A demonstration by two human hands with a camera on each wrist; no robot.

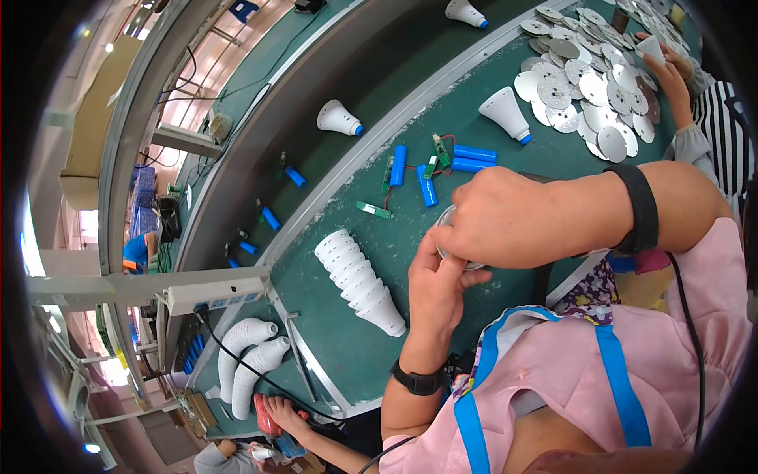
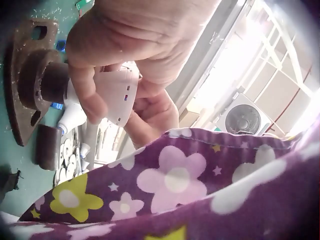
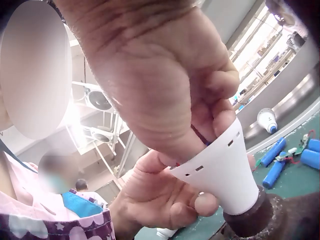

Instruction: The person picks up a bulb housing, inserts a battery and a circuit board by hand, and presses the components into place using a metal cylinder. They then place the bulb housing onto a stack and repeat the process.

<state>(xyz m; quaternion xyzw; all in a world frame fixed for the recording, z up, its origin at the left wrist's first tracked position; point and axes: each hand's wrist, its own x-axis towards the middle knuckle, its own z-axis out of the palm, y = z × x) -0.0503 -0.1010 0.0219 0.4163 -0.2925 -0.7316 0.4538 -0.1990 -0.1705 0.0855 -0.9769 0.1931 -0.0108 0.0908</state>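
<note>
A white cone-shaped lamp housing [image 3: 220, 170] stands with its narrow end at a dark round metal fixture [image 3: 250, 215]. My left hand [image 1: 438, 288] grips the housing's side, its fingers round the wall in the left wrist view. From above, my right hand [image 3: 160, 95] bends over the wide slotted mouth, fingertips inside the rim. A bit of red and dark wire shows between those fingers; I cannot tell whether they pinch it. Ahead on the bench lie blue battery cells [image 1: 427, 189] wired to green circuit boards [image 1: 374, 210].
Nested white housings [image 1: 359, 280] lie left of my hands. A heap of silver discs [image 1: 584, 87] covers the far right, where another person's hands [image 1: 671, 71] hold a white part. A metal-edged channel [image 1: 308, 158] runs along the bench, carrying housings and cells.
</note>
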